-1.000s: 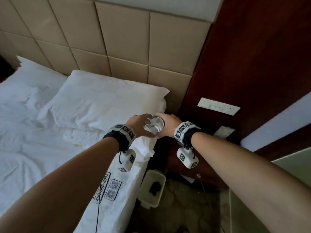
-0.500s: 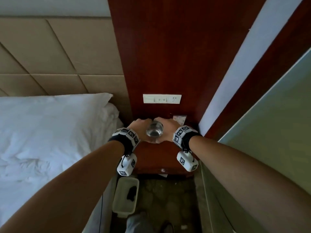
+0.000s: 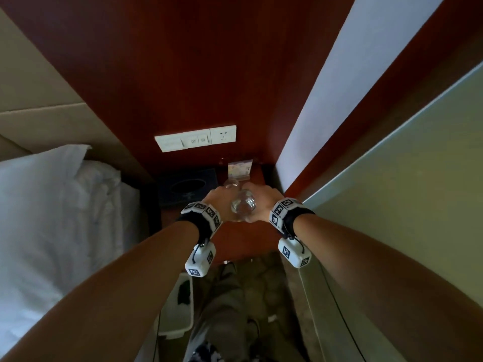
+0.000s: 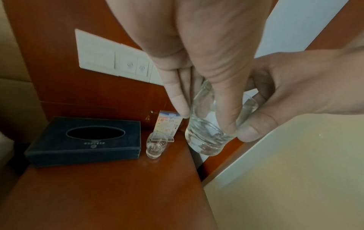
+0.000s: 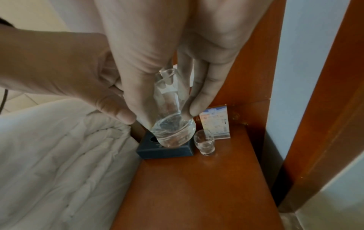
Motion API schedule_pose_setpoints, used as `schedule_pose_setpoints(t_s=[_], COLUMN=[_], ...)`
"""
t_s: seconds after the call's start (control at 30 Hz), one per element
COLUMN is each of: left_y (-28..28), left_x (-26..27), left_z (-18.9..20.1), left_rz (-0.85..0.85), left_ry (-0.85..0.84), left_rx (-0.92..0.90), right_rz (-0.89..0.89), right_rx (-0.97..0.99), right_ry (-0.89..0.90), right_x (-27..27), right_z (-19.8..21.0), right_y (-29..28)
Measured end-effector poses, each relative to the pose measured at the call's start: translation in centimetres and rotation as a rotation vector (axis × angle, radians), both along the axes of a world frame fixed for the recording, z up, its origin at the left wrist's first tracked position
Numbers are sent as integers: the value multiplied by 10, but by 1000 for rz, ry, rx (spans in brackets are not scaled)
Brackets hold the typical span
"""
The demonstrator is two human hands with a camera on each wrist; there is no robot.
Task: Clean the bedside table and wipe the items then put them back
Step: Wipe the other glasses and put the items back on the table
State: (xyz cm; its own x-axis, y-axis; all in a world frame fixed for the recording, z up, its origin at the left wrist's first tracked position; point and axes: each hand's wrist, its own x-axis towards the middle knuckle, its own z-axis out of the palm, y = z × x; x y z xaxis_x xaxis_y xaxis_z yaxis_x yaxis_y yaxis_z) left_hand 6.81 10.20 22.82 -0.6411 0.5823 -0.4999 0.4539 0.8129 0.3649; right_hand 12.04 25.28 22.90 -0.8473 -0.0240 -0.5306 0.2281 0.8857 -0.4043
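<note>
Head view: both hands are holding one glass [image 3: 243, 206] above the counter [image 3: 243, 241], left hand [image 3: 218, 202] and right hand [image 3: 262, 202] each gripping its sides. A second glass [image 4: 156, 145] is standing far, between tissue box [image 4: 84, 141] and card [image 4: 168, 123].

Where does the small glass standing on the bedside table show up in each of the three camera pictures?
Head view: the small glass peeks out just beyond the hands, mostly hidden.
Left wrist view: the glass is at centre, right of the dark tissue box.
Right wrist view: the glass is right of centre, below the held glass.
Shared landmark: the printed card stand stands just behind it.
</note>
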Motion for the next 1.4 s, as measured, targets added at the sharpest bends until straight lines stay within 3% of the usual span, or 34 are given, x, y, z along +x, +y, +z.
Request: schedule_pose_setpoints(t_s=[0.2, 0.57, 0.87, 1.1, 1.4], left_y=[22, 65, 92, 104, 112], left_x=[-32, -57, -82, -90, -107], left_z=[-52, -166, -246, -285, -297], left_rz=[-23, -14, -28, -12, 18], left_ry=[-52, 8, 84, 140, 233], left_rx=[44, 55, 18, 14, 6], right_rz=[-56, -208, -218, -188, -193], right_rx=[61, 79, 42, 31, -1], right_ry=[-36, -79, -115, -139, -134], right_x=[-25, -49, -78, -92, -113], right_z=[-57, -174, -256, -294, -300], right_y=[19, 52, 81, 90, 101])
